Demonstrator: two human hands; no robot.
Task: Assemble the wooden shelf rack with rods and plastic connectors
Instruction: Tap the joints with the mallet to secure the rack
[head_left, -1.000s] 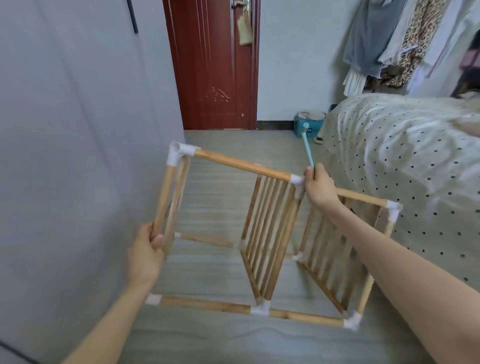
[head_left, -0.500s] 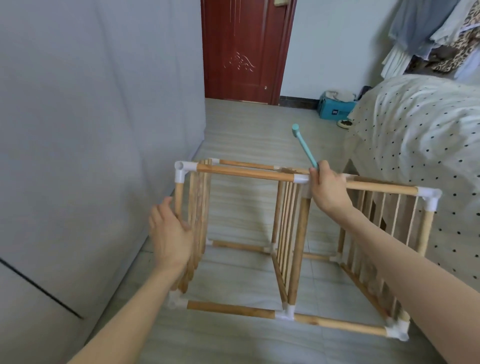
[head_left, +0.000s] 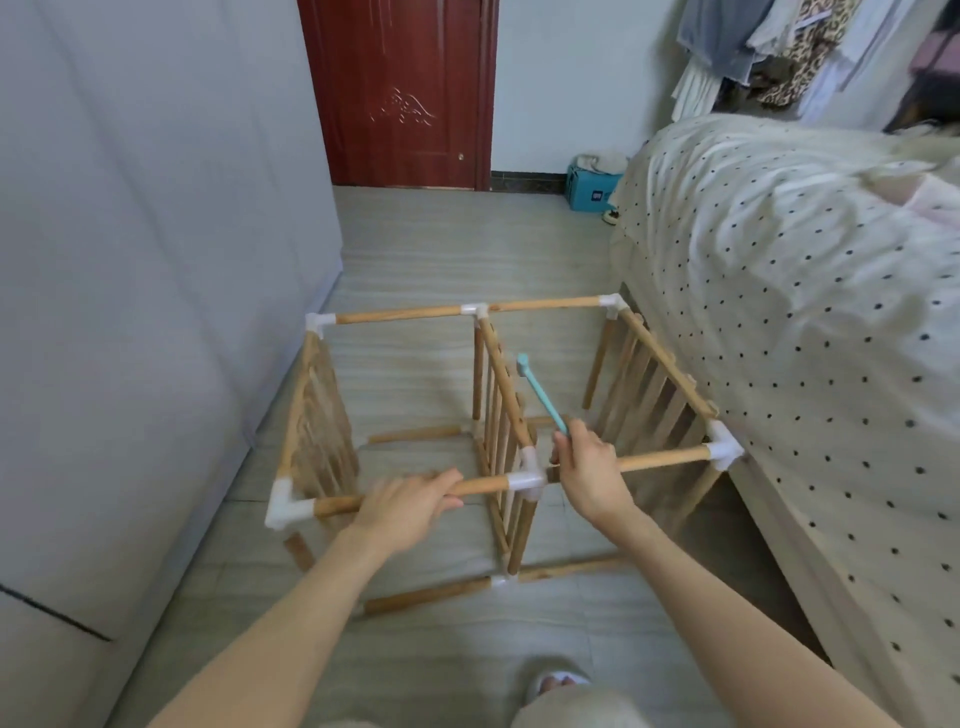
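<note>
Two hands hold the wooden shelf rack (head_left: 498, 415), which stands on the floor (head_left: 457, 249) between a grey wall (head_left: 156, 260) and a polka-dot bed (head_left: 779, 312), its long axis running left to right. Pale wooden rods join at white plastic connectors (head_left: 525, 480), with three slatted panels upright. Left hand (head_left: 410, 501) curls round the near top rod (head_left: 483, 486); right hand (head_left: 589, 473) grips a teal mallet (head_left: 540, 395) pointing away; no writing is legible.

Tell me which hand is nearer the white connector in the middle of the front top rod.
Right. The right hand is just beside the white connector; the left hand holds the rod farther away.
</note>
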